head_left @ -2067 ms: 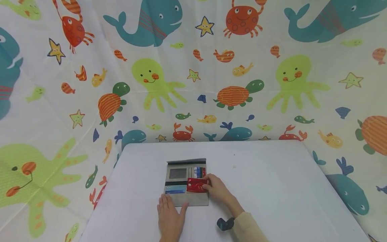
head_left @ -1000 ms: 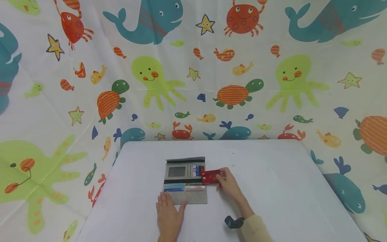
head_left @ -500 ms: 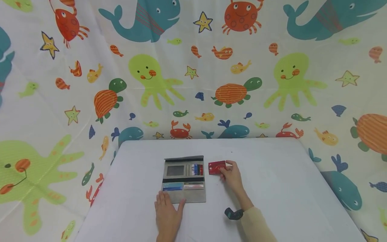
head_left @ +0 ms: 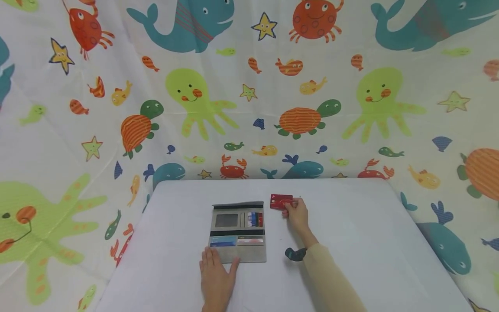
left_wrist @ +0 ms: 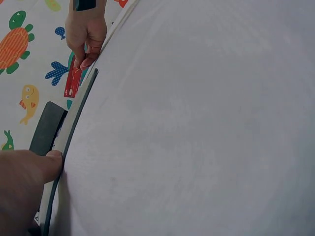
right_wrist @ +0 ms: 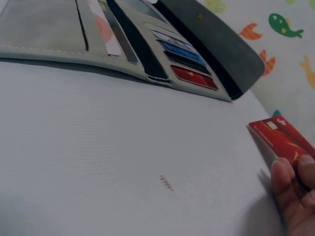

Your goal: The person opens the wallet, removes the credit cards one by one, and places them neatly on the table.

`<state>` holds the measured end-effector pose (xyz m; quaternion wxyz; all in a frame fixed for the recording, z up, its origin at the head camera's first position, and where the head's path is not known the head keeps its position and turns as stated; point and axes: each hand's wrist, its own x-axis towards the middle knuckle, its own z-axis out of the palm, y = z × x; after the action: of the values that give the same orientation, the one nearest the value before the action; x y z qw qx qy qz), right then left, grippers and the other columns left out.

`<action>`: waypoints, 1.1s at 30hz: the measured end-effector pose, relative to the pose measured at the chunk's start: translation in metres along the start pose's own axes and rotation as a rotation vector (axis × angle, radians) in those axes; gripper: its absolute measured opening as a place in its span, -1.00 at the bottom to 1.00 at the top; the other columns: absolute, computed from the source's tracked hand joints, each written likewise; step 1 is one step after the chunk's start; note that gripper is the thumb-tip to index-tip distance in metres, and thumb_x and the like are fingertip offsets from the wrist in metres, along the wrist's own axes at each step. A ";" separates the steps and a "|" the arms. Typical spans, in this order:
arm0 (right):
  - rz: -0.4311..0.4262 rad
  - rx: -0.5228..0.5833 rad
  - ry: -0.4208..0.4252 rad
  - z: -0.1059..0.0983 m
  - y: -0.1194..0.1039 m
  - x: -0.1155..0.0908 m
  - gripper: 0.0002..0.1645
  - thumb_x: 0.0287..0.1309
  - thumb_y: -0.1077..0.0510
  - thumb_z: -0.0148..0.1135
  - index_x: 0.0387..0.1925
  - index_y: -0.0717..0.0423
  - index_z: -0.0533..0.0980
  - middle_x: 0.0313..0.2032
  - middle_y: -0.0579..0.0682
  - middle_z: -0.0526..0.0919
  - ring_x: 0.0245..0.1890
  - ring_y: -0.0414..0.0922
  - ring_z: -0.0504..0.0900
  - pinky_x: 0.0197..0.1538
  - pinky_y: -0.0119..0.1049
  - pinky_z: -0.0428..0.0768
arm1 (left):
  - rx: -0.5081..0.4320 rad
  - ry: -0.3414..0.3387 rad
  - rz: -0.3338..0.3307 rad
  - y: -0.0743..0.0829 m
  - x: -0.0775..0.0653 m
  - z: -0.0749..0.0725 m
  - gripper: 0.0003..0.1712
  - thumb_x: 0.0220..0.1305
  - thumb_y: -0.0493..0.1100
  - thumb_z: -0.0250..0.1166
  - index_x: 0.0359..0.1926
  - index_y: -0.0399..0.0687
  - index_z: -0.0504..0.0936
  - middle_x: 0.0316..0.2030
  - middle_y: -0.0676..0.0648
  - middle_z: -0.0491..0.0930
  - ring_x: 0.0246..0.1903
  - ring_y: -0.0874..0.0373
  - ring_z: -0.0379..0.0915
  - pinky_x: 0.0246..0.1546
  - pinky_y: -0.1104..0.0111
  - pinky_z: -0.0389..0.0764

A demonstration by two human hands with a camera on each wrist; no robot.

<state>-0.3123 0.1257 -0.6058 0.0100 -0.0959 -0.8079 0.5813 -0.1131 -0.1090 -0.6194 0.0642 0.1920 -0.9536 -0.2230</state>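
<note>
An unfolded grey wallet [head_left: 251, 256] lies on the white table, with several cards in its slots. On its near left edge rests my left hand [head_left: 217, 277], fingers straight. The left thumb [left_wrist: 53, 164] touches the wallet's edge in the left wrist view. Beyond the wallet's far right corner, my right hand [head_left: 298, 216] pinches a red bank card [head_left: 280, 201] between thumb and fingers. In the right wrist view the red card [right_wrist: 280, 135] is held by one end, its chip showing, apart from the wallet [right_wrist: 113, 61]. A row of card edges [right_wrist: 182, 54] shows in the wallet's slots.
The white tabletop [head_left: 351, 225] stretches out on both sides of the wallet. A cloth curtain [head_left: 249, 117] printed with sea animals hangs behind and beside it. A dark device [head_left: 295, 254] is strapped at the right wrist, by a beige sleeve [head_left: 329, 277].
My right hand has drawn the red card out of the wallet's lower right part, to the right, then away toward the table's far edge. My left hand has stayed on the wallet.
</note>
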 end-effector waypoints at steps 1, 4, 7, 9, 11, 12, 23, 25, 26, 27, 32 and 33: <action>0.000 -0.002 -0.001 0.001 -0.001 0.003 -0.58 0.43 0.15 0.15 0.19 0.26 0.34 -0.20 0.22 0.63 -0.51 -0.25 0.68 -0.29 -0.44 0.70 | 0.000 0.004 0.002 0.000 0.000 0.001 0.15 0.22 0.34 0.30 0.40 -0.56 0.19 0.47 -0.52 0.06 0.49 -0.39 -0.01 0.49 -0.18 0.09; 0.008 -0.018 -0.009 0.003 -0.005 0.013 -0.58 0.44 0.13 0.14 0.19 0.25 0.33 -0.24 0.21 0.64 -0.53 -0.24 0.66 -0.31 -0.46 0.68 | 0.002 0.008 0.001 -0.001 0.000 0.002 0.15 0.22 0.34 0.31 0.40 -0.56 0.19 0.47 -0.52 0.07 0.49 -0.39 0.00 0.49 -0.19 0.09; 0.009 -0.055 -0.020 0.004 -0.009 0.019 -0.57 0.45 0.10 0.13 0.19 0.25 0.32 -0.28 0.19 0.65 -0.57 -0.21 0.65 -0.37 -0.46 0.66 | 0.006 0.012 0.000 0.000 -0.001 0.003 0.16 0.21 0.35 0.31 0.40 -0.56 0.20 0.46 -0.52 0.08 0.49 -0.39 0.01 0.48 -0.19 0.10; 0.005 -0.098 -0.026 0.006 -0.011 0.024 -0.57 0.45 0.08 0.12 0.17 0.25 0.32 -0.34 0.17 0.64 -0.61 -0.20 0.62 -0.44 -0.47 0.63 | 0.011 0.011 -0.006 0.001 -0.001 0.002 0.16 0.21 0.35 0.30 0.40 -0.56 0.20 0.47 -0.51 0.08 0.49 -0.38 0.02 0.49 -0.18 0.10; 0.000 -0.160 -0.032 0.009 -0.012 0.029 -0.57 0.45 0.05 0.12 0.15 0.25 0.32 -0.39 0.15 0.63 -0.66 -0.20 0.60 -0.48 -0.47 0.61 | 0.014 0.010 -0.011 0.001 0.000 0.001 0.16 0.21 0.35 0.31 0.40 -0.55 0.20 0.47 -0.50 0.08 0.49 -0.37 0.01 0.49 -0.17 0.10; 0.001 -0.197 -0.034 0.010 -0.012 0.032 -0.57 0.45 0.04 0.11 0.14 0.24 0.32 -0.42 0.13 0.62 -0.67 -0.20 0.59 -0.49 -0.47 0.59 | 0.014 0.008 -0.016 0.001 0.000 0.001 0.15 0.21 0.34 0.31 0.41 -0.55 0.20 0.47 -0.50 0.08 0.50 -0.36 0.01 0.50 -0.17 0.10; 0.061 -0.467 0.032 0.021 -0.016 0.045 -0.50 0.43 0.00 0.13 0.17 0.30 0.35 0.04 0.25 0.57 0.05 0.12 0.59 0.26 0.01 0.59 | 0.016 -0.011 -0.002 0.001 0.001 0.003 0.15 0.23 0.34 0.29 0.42 -0.55 0.17 0.48 -0.50 0.06 0.50 -0.37 -0.01 0.49 -0.18 0.09; 0.061 -0.467 0.030 0.024 -0.017 0.045 -0.47 0.43 -0.01 0.13 0.20 0.29 0.33 0.10 0.26 0.55 0.13 0.14 0.57 0.33 0.04 0.54 | 0.013 -0.005 0.000 0.000 0.002 0.001 0.15 0.23 0.33 0.30 0.42 -0.55 0.17 0.48 -0.51 0.05 0.50 -0.37 -0.02 0.49 -0.18 0.08; 0.059 -0.466 0.030 0.025 -0.018 0.046 -0.46 0.43 -0.01 0.14 0.21 0.27 0.32 0.12 0.25 0.55 0.15 0.15 0.57 0.34 0.04 0.52 | 0.012 -0.001 0.001 0.000 0.002 0.000 0.15 0.23 0.33 0.30 0.42 -0.55 0.16 0.48 -0.51 0.05 0.50 -0.38 -0.02 0.49 -0.19 0.08; 0.056 -0.461 0.031 0.025 -0.018 0.046 -0.45 0.43 -0.02 0.14 0.22 0.27 0.32 0.13 0.25 0.55 0.17 0.15 0.57 0.35 0.04 0.51 | 0.007 0.001 0.002 -0.001 0.003 0.000 0.15 0.23 0.32 0.30 0.42 -0.56 0.16 0.48 -0.51 0.05 0.50 -0.38 -0.02 0.49 -0.19 0.08; 0.065 -0.459 0.040 0.025 -0.019 0.046 -0.46 0.42 -0.03 0.15 0.22 0.24 0.30 0.14 0.25 0.55 0.18 0.16 0.57 0.34 0.04 0.52 | -0.005 -0.008 0.007 -0.002 0.005 0.001 0.15 0.23 0.32 0.31 0.42 -0.56 0.16 0.48 -0.51 0.04 0.50 -0.38 -0.03 0.49 -0.20 0.07; 0.073 -0.464 0.043 0.024 -0.019 0.046 -0.46 0.42 -0.03 0.15 0.21 0.23 0.29 0.14 0.25 0.55 0.18 0.16 0.57 0.34 0.04 0.52 | -0.007 -0.011 0.009 -0.002 0.005 0.002 0.15 0.23 0.31 0.31 0.42 -0.56 0.16 0.48 -0.51 0.04 0.50 -0.38 -0.03 0.49 -0.20 0.07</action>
<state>-0.3633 0.1052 -0.6004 -0.0158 -0.1371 -0.9155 0.3780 -0.1174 -0.1114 -0.6219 0.0607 0.1862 -0.9540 -0.2271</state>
